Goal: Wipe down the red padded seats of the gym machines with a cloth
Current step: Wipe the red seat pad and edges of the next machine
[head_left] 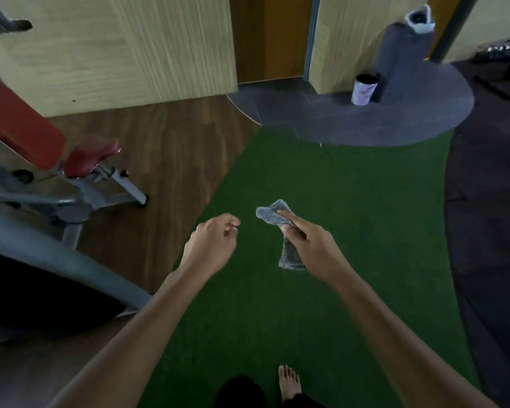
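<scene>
Our R hand (pixel 309 245) grips the cloth (pixel 270 214) mid-length; L hand (pixel 212 242) loose, empty. Cloth looks soft, light, so we'd bunch it for the seat (pixel 95 154) at 10 o'clock.

Right hand (pixel 312 242) holds grey cloth (pixel 273 214) over green turf (pixel 351 201); left hand (pixel 214 240) loosely curled.

Green turf (pixel 321 187) meets brown wood floor (pixel 165 148); pale wood-grain walls (pixel 115 48); small bin (pixel 364 89) on grey tiles (pixel 301 113).
</scene>
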The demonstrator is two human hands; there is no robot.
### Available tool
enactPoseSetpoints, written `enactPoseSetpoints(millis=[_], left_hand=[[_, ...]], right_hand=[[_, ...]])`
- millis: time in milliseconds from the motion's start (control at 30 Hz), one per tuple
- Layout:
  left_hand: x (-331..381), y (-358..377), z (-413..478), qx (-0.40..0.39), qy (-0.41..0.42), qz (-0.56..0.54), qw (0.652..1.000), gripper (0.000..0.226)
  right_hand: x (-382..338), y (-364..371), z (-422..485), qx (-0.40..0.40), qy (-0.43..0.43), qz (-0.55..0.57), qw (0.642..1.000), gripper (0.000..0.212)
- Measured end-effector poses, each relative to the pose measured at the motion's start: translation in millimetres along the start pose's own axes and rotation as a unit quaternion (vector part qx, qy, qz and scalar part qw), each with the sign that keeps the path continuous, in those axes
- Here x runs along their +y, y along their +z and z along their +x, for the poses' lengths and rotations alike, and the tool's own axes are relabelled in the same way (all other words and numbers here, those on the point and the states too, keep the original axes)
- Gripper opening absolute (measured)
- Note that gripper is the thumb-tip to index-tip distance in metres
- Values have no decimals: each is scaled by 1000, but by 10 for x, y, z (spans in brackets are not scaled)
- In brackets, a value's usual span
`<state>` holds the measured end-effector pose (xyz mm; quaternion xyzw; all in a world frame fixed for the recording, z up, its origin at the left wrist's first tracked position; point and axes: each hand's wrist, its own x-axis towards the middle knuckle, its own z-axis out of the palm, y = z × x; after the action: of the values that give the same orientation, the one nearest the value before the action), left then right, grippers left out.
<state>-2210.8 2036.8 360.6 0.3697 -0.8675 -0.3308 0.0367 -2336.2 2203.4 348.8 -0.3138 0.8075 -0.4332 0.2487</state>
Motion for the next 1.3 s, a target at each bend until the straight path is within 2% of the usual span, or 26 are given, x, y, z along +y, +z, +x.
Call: enactPoseSetpoints(millis=[167,467,700,867,967,1100,1300], left_hand=[[-60,-248,1219,8,-18,-24,1000,29],[-728,-1020,3596,31,-34,-17,999,28],[-1252,-1894,4991,61,-82,-23,994,27],[-1788,-2414,5958,105,-144,-45,983,28],[-2096,-2720,6498,153,-186,-64,968,27],[-2495,-3125,6996,203,-281,-121,930,27],[-3282,-3517,7517,254,-386,-178,869,25]], right_hand=[[-187,-2,1314,-30,-24,-12,999,39],[-811,591,3839,-75,-31,-33,996,39],[-1503,1127,5618,-125,-61,-28,990,40],[-1898,1724,6952,-196,-98,-35,975,39],[-2156,2135,7793,-240,-125,-29,962,37],[-2594,2738,8705,-306,-160,-54,937,38],[-3120,3869,9642,-429,-196,-89,877,36]])
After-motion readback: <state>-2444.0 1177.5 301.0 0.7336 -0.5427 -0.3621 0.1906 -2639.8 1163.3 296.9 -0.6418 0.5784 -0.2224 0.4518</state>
